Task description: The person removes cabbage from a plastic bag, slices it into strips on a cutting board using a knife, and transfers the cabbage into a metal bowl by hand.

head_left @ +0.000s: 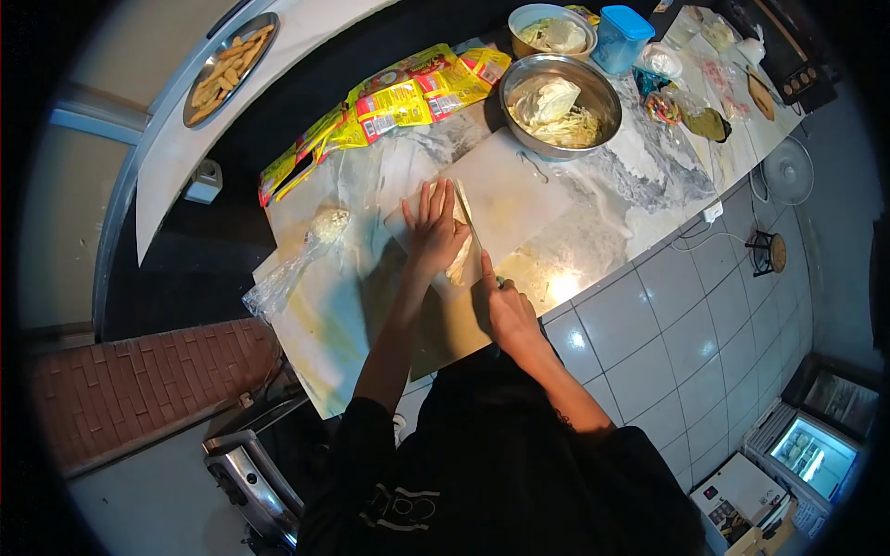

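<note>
My left hand (434, 233) lies flat with its fingers spread, pressing on a pale piece of what looks like cabbage (460, 266). My right hand (512, 313) is closed round the handle of a knife (470, 221), its index finger stretched along the top of the blade. A bit of green handle shows at the grip. The blade lies along the right side of the cabbage, close to my left fingers. Beneath is a whitish cutting board (533, 190). Part of the cabbage is hidden under my left hand.
A steel bowl (607, 125) of cut cabbage stands beyond the board, with another bowl (522, 17) and a blue container (623, 39) behind it. Yellow-red packets (389, 100) line the back edge. A plastic bag (283, 275) lies left; an oval tray (199, 113) sits on the ledge.
</note>
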A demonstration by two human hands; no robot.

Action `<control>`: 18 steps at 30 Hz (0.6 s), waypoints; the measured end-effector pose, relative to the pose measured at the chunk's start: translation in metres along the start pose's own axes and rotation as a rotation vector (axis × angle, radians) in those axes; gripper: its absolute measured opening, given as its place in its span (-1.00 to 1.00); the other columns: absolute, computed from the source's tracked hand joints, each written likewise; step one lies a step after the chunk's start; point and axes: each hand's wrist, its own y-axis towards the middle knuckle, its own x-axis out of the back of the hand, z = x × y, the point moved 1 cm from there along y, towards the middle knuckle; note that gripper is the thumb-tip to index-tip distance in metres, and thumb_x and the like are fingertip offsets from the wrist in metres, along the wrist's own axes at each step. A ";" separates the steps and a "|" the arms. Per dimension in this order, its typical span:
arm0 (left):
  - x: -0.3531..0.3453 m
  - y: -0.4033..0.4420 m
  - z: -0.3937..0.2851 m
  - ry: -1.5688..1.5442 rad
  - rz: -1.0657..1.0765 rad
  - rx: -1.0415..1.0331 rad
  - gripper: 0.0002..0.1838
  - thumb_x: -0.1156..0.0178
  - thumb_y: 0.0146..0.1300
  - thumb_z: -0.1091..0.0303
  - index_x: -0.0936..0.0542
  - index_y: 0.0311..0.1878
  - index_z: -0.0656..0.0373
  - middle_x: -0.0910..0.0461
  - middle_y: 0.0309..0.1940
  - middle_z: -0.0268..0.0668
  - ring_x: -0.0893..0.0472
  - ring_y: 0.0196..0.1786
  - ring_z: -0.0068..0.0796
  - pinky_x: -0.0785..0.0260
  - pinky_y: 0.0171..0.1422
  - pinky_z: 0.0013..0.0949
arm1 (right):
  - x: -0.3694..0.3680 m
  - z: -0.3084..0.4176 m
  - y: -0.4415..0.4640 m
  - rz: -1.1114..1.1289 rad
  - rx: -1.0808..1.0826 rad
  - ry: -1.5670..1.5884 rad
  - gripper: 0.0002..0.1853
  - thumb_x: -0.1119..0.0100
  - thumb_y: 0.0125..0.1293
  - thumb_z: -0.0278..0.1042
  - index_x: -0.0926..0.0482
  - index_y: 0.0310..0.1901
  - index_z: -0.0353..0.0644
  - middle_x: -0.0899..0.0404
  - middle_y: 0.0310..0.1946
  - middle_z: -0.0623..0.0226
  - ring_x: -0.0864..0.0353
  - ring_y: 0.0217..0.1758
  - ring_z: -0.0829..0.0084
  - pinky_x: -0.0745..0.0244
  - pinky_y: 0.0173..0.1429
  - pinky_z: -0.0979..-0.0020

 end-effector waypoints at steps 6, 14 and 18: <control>0.002 0.000 -0.002 -0.002 0.028 0.015 -0.09 -0.16 0.22 0.09 -0.01 0.58 0.12 0.05 0.61 -0.26 0.19 0.65 -0.12 0.55 0.54 0.39 | -0.025 -0.012 -0.026 -0.136 0.048 0.012 -0.07 -0.07 0.20 -0.66 0.16 0.56 -0.17 -0.52 -0.08 -0.34 -0.66 -0.22 -0.22 -0.60 -0.12 -0.02; -0.001 -0.002 0.001 0.037 -0.027 -0.026 -0.08 -0.18 0.20 0.07 -0.03 0.57 0.15 0.04 0.61 -0.27 0.16 0.65 -0.14 0.52 0.56 0.37 | -0.028 -0.015 0.021 -0.237 0.114 0.055 -0.07 -0.06 0.20 -0.62 0.15 0.57 -0.14 -0.52 -0.10 -0.38 -0.66 -0.28 -0.23 -0.60 -0.18 -0.03; 0.000 -0.001 0.001 0.072 -0.023 -0.031 -0.08 -0.17 0.19 0.08 -0.04 0.57 0.17 0.03 0.60 -0.27 0.14 0.64 -0.16 0.48 0.56 0.37 | -0.033 -0.017 0.034 -0.272 0.119 0.128 -0.01 -0.09 0.16 -0.61 0.20 0.58 -0.04 -0.50 -0.23 -0.36 -0.58 -0.29 -0.29 -0.52 -0.16 -0.07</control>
